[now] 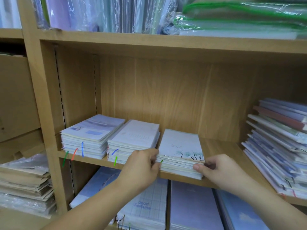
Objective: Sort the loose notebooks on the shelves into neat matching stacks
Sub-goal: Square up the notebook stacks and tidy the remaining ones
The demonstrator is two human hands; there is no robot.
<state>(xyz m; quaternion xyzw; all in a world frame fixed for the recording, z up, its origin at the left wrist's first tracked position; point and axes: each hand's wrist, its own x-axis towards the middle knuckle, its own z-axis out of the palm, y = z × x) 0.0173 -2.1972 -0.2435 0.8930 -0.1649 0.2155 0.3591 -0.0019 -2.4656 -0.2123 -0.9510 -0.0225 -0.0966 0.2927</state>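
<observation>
The tree-cover stack (pixel 181 146), a low pile of notebooks whose top cover shows bare trees on pale blue, lies flat on the wooden shelf (pixel 221 146) in the middle of the frame, its front edge at the shelf's lip. The left hand (pixel 141 165) comes in from the lower centre and curls its fingers round the pile's left side. The right hand (pixel 219 170) is at the front right corner, thumb pressed on the page edges and fingers tucked round the right side. Both grips are clenched on this stack.

Just to its left stands the middle stack (pixel 134 136), with a pale cover and blue and green ribbon markers hanging at the front. Further left, close beside that, is the left stack (pixel 93 130), with blue, red and green ribbons.

At the right edge of the frame a messy pile (pixel 279 143) of mixed notebooks sits fanned and askew, with bare shelf between it and the tree-cover stack.

Below the shelf lie larger notebooks (pixel 146 205), one reading "Good Fortune". Across the top, plastic-wrapped packs (pixel 99 14) stand upright beside green-edged pouches (pixel 240 19). Wrapped bundles (pixel 25 185) are heaped at the lower left.
</observation>
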